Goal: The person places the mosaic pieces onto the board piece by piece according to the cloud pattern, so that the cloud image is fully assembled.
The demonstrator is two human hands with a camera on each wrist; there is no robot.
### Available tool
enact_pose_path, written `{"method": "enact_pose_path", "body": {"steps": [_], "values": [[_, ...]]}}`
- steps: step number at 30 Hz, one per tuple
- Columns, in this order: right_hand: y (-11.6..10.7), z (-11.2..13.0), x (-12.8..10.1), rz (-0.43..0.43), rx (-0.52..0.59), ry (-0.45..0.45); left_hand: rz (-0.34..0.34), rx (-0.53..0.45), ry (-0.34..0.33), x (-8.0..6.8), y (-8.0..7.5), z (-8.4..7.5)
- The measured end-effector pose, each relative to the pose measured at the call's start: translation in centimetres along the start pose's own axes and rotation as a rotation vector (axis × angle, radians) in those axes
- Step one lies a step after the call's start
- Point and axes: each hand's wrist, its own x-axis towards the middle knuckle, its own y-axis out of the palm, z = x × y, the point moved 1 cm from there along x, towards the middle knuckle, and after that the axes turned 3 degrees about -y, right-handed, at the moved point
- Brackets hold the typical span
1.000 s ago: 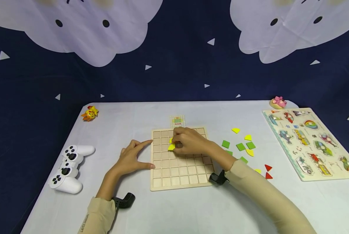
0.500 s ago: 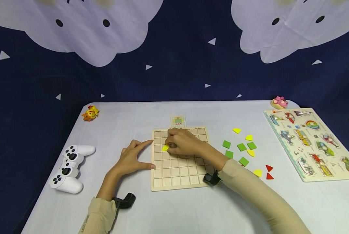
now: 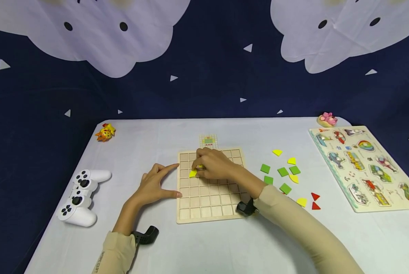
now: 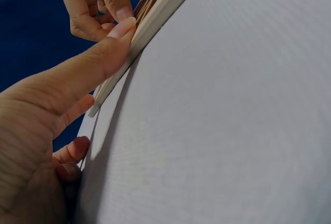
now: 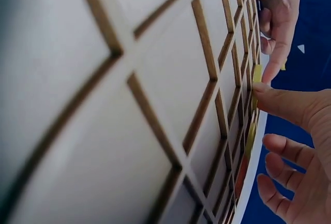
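The wooden grid board (image 3: 204,211) lies flat in the middle of the table. My left hand (image 3: 152,186) rests at its left side, thumb and index finger spread straight along the rim. Over the board's upper left part, my right hand (image 3: 213,163) pinches a yellow piece (image 3: 192,173) between thumb and finger, low over a cell. In the right wrist view the thumb presses against that yellow piece (image 5: 257,74). Beyond it, another yellow piece (image 5: 250,138) and a red piece (image 5: 241,177) sit in the grid. The hand hides most of these in the head view.
Green squares (image 3: 282,172), yellow pieces (image 3: 302,202) and red triangles (image 3: 315,206) lie right of the board. A small pattern card (image 3: 208,141) sits behind it. A white game controller (image 3: 82,198) is at left, a picture puzzle board (image 3: 365,171) at right. Two small figurines stand at the back.
My right hand has shifted a little left across the board with the yellow piece, then stayed nearly in place. The left hand has not moved.
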Motion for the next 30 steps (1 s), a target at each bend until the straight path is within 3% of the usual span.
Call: {"method": "enact_pose_path", "body": {"steps": [8,15,24,30], "values": [[-0.1,0.3,-0.1,-0.01,-0.002,0.053,0.003,-0.005,-0.008,0.0,0.1,-0.2],[0.3,0.3,-0.6,-0.017,0.065,0.071,0.004,-0.004,-0.003,0.0,0.2,-0.2],[-0.1,1.0,-0.5,-0.005,-0.092,0.023,-0.009,0.004,0.004,-0.1,0.2,0.0],[-0.7,0.7,-1.5,-0.057,-0.021,0.034,-0.009,0.002,0.001,-0.1,0.3,0.2]]}}
